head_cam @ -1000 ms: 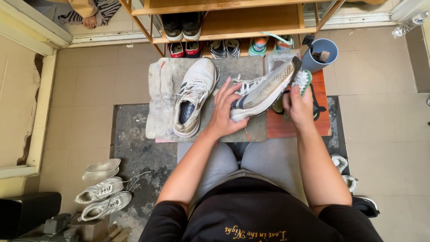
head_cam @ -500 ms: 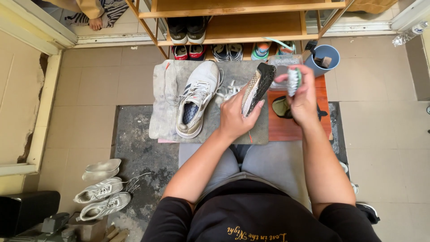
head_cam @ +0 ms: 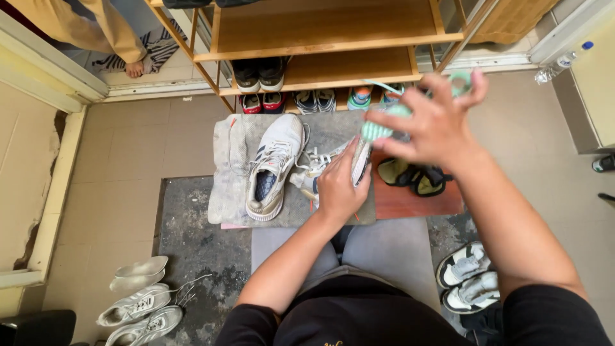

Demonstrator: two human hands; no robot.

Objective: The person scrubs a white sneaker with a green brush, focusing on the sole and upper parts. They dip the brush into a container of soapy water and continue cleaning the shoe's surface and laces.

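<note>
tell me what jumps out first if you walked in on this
The person's two hands at centre: the left hand grips a pale sneaker turned on edge, while the right hand holds a mint-green brush against it. Its mate, a white sneaker, lies on a grey cloth to the left. Behind stands a wooden shoe rack with pairs lined along its foot.

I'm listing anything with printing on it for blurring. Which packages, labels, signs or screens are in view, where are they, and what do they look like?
Bottle: lying on the floor at upper right by the wall, clear plastic with a blue cap; any label too small to tell.
Shirt print: bottom edge, small yellow marking on black cloth.
No signs or screens show.
</note>
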